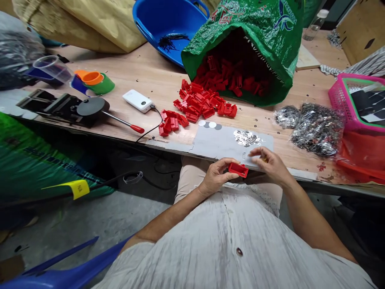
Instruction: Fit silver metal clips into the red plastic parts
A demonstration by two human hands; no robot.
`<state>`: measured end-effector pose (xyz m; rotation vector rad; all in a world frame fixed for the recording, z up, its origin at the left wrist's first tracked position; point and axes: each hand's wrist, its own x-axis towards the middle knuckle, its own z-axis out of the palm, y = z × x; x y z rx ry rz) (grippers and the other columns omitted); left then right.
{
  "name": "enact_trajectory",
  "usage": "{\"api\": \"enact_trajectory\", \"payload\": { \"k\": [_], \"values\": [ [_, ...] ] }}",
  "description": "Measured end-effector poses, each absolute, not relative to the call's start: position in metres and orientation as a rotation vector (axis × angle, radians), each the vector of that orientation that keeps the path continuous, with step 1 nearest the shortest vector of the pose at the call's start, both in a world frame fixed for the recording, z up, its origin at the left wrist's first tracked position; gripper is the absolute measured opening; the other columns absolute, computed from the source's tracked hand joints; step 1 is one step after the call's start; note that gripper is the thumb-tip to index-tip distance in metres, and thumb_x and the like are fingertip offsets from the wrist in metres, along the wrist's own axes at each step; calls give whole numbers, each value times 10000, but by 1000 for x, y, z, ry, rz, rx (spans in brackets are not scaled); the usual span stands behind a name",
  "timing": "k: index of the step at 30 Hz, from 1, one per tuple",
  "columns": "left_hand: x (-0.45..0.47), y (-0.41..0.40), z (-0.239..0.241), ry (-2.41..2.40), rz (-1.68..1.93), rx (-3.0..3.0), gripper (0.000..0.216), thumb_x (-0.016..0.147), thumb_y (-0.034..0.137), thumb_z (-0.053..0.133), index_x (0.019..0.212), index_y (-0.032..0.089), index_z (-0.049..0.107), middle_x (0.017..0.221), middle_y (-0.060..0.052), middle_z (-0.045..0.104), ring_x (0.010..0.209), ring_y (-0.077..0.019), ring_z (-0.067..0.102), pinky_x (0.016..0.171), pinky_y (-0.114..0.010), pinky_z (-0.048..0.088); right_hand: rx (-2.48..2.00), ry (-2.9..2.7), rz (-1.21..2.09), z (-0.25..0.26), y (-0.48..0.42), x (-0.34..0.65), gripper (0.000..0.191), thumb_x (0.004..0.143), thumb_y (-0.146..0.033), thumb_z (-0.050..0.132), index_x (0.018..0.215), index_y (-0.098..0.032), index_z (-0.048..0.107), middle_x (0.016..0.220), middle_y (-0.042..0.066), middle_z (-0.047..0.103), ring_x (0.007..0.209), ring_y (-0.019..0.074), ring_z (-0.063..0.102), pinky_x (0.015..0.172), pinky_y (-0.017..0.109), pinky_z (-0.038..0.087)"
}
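Note:
My left hand (215, 176) is closed round a small red plastic housing (238, 169), held just below the table's front edge. My right hand (268, 162) is beside it, fingers pinched on something small I cannot make out, resting on a grey card sheet (222, 144). On that sheet lies a small heap of shiny metal bits (247, 138). A pile of red housings (198, 106) spills from an open green sack (255, 44) farther back on the wooden table (150, 76).
A blue basin (168, 24) with dark bits stands at the back. A white power bank (138, 100), a black hand press with a red-tipped lever (75, 109) and coloured cups (93, 80) lie left. Clear bags of metal parts (313, 128) and a pink basket (355, 100) sit right.

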<state>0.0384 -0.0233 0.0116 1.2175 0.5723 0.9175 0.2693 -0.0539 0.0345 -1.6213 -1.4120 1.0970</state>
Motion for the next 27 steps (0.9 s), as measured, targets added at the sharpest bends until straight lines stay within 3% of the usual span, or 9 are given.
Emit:
{"api": "enact_trajectory", "payload": {
  "k": [3, 9, 19, 23, 27],
  "values": [
    [39, -22, 16, 603, 888, 1031, 395, 722, 283, 837, 1073, 182, 687, 1014, -53, 745, 951, -175, 697, 907, -288, 527, -1943, -1575, 492, 29, -32, 293, 149, 865, -317, 588, 955, -216, 650, 978, 75, 709, 817, 218, 619, 797, 372, 449],
    [39, -20, 15, 674, 888, 916, 434, 692, 267, 849, 1094, 185, 707, 944, -29, 737, 878, -151, 680, 863, -265, 516, -2076, -1761, 272, 14, -9, 305, 154, 882, -263, 540, 935, -203, 671, 958, 97, 698, 896, 262, 634, 812, 380, 461],
    [39, -20, 13, 693, 896, 880, 412, 690, 247, 848, 1072, 188, 706, 921, -16, 715, 861, -132, 667, 853, -257, 536, -2049, -1783, 329, 15, 3, 305, 71, 853, -262, 580, 877, -216, 628, 925, 69, 694, 866, 242, 620, 779, 357, 444],
    [42, -18, 11, 653, 889, 861, 474, 744, 281, 809, 1190, 210, 664, 968, -27, 684, 916, -168, 667, 844, -327, 584, -2000, -1638, 474, 19, -4, 306, 65, 845, -287, 595, 874, -228, 602, 872, 33, 689, 770, 199, 606, 727, 329, 432],
    [43, -13, 12, 668, 945, 1007, 493, 802, 310, 757, 1277, 247, 641, 1084, -41, 659, 1004, -168, 636, 909, -334, 570, -1751, -1458, 738, 28, -17, 291, 193, 806, -354, 666, 923, -238, 564, 879, 11, 642, 782, 171, 591, 728, 307, 437]
  ]
}}
